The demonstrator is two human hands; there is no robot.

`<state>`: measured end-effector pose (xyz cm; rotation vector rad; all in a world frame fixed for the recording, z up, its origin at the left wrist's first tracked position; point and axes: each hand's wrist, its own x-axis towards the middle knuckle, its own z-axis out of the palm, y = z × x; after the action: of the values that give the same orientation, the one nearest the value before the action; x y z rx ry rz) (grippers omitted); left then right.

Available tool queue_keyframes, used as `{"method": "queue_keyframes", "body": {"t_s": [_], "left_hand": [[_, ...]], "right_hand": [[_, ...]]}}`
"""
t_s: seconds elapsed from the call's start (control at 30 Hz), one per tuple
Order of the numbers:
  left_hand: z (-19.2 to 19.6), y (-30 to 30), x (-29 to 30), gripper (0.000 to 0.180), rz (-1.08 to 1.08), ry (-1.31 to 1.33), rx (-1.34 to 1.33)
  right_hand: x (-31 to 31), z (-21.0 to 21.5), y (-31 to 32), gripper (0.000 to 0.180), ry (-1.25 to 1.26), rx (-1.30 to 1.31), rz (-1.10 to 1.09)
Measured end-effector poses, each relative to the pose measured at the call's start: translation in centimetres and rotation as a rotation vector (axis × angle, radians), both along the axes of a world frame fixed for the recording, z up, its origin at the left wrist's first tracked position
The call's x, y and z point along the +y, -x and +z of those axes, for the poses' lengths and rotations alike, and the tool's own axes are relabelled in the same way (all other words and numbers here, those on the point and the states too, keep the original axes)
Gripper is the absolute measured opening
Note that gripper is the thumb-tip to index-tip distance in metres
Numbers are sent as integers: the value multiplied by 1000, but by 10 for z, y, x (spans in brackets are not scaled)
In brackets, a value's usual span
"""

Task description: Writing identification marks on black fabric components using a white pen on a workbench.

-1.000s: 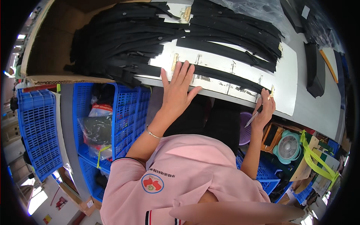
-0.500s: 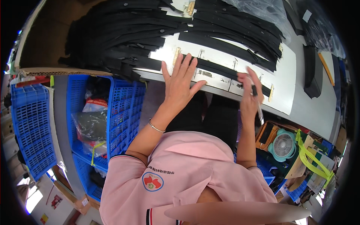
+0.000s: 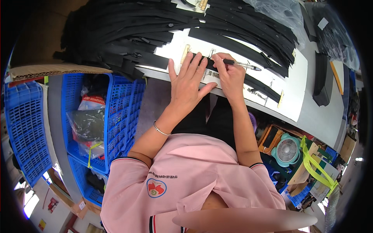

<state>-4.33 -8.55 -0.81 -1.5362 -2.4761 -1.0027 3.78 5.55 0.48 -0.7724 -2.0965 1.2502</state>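
Note:
A black zipper strip (image 3: 261, 86) lies along the near edge of a white board (image 3: 297, 83), between two small wooden end blocks. My left hand (image 3: 187, 81) rests flat on the strip's left part, fingers spread. Just right of it, my right hand (image 3: 232, 79) is closed round a pen (image 3: 246, 66) with a clear barrel and black end; the clear end points right. The right fingertips are at the strip, though whether they also pinch it is hidden. Another black zipper strip (image 3: 233, 50) lies beyond, with a slider near its right end.
Heaps of black zipper strips (image 3: 112, 31) cover the far side, left and right. A cardboard box edge (image 3: 58, 70) and blue crates (image 3: 107, 120) stand at my left. At right are a black block-like piece (image 3: 321, 77), clear plastic wrap (image 3: 278, 15) and a small turquoise fan (image 3: 286, 150) below the table.
My right hand has moved left along the strip, close to my left hand, and the pen has swung up to lie pointing right. The left hand stays flat in place.

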Motion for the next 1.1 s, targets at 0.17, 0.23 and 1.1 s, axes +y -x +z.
{"method": "queue_keyframes", "body": {"t_s": [0.17, 0.23, 1.1], "left_hand": [[0, 0, 1, 69, 2, -13, 6], [-1, 0, 1, 69, -2, -14, 10], [5, -1, 3, 69, -8, 52, 25]], "right_hand": [[1, -4, 3, 27, -171, -12, -7], [1, -5, 4, 27, -165, -6, -24], [7, 15, -44, 20, 5, 136, -126]]}}
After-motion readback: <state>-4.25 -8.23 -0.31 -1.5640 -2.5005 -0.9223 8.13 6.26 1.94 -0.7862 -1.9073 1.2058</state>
